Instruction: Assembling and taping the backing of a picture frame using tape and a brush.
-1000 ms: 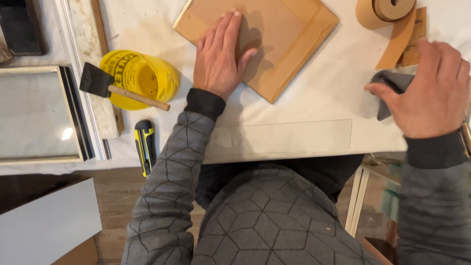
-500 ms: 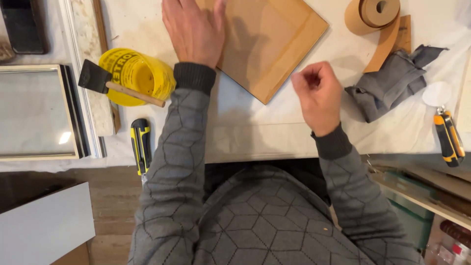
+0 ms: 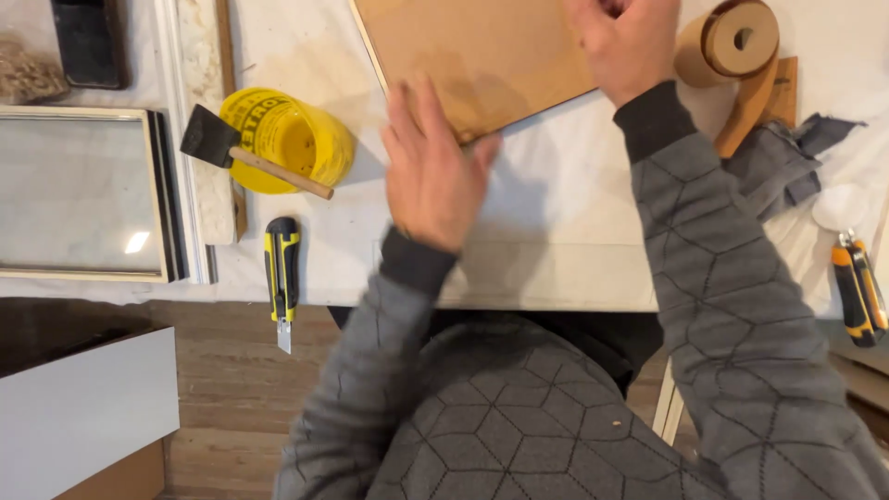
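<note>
Grey quilted sweater (image 3: 519, 417) stitched in a hexagon pattern, with darker ribbed cuffs (image 3: 415, 262); both hands are bare.

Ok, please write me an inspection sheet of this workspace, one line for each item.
Surface: table under a white cover, stained near the board.
Job's things: brown board, lying flat at an angle.
Clutter: yellow tub with a foam brush across it; utility knife at the table edge; paper tape roll; grey cloth; second knife; framed glass.
Grippers: left hand flat at the board's corner; right hand on the board, its fingers cut off by the picture's top edge.
Cables: nothing seen.
Surroundings: wooden floor, white panel.
</note>
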